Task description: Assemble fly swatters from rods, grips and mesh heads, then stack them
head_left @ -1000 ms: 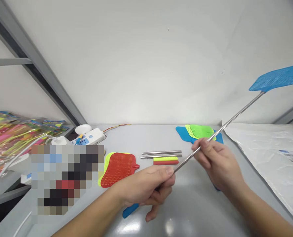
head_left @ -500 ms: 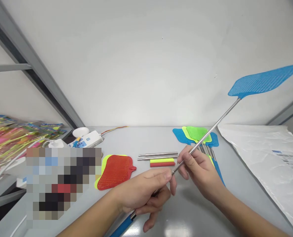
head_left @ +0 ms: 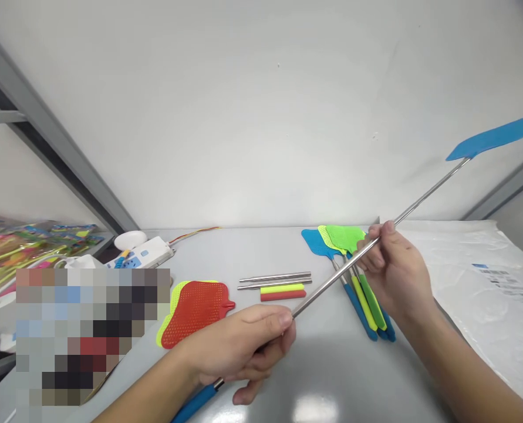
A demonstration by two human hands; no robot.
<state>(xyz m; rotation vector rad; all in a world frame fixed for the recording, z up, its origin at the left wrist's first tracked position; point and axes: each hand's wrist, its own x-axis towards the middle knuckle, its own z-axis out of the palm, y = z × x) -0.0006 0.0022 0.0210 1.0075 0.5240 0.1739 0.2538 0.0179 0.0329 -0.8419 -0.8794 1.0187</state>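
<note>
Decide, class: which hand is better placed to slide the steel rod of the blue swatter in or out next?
Probably the right hand: it pinches the bare rod partway along, free to slide. The left hand is wrapped around the blue handle end, anchoring it.

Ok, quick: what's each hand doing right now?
Left hand: closed on the fly swatter near its handle.
Right hand: closed on the swatter's metal rod.
</note>
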